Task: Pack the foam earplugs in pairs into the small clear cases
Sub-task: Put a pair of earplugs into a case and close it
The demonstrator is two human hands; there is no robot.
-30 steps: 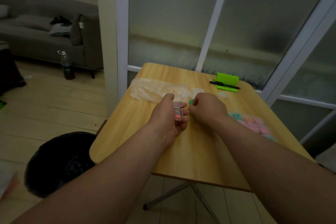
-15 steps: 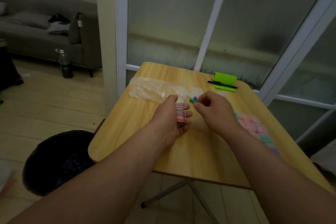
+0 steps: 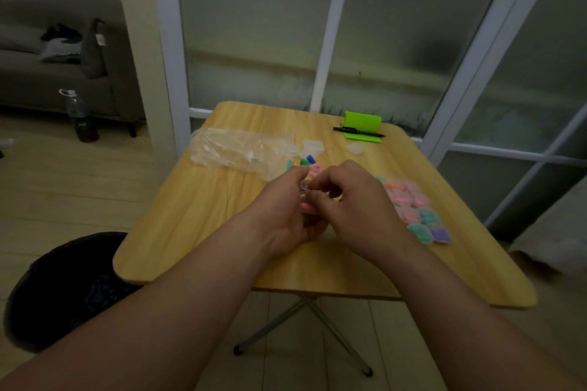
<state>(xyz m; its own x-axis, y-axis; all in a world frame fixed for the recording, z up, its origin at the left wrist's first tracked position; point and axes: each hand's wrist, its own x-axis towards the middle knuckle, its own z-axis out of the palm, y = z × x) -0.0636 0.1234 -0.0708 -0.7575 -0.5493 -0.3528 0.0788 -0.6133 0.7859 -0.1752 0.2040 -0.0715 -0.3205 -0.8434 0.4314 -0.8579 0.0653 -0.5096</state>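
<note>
1. left hand [image 3: 286, 213] gripped a small clear case [image 3: 304, 192] over the middle of the table [image 3: 203, 216], fingers curled round it. a pink earplug [image 3: 307, 208] showed inside.
2. right hand [image 3: 352, 200], apart from the case half a second before, had come back in. its curled fingertips met the case top. could not tell if it pinched an earplug or the lid.
3. loose earplugs [image 3: 306, 162] lay just beyond the hands, by the mouth of the plastic bag [image 3: 235, 152].
4. packed cases [image 3: 413, 209] sat in rows on the right. empty cases [image 3: 313, 146] lay farther back.
5. judged: second plug going in or lid closing, so this case was nearly done.
</note>
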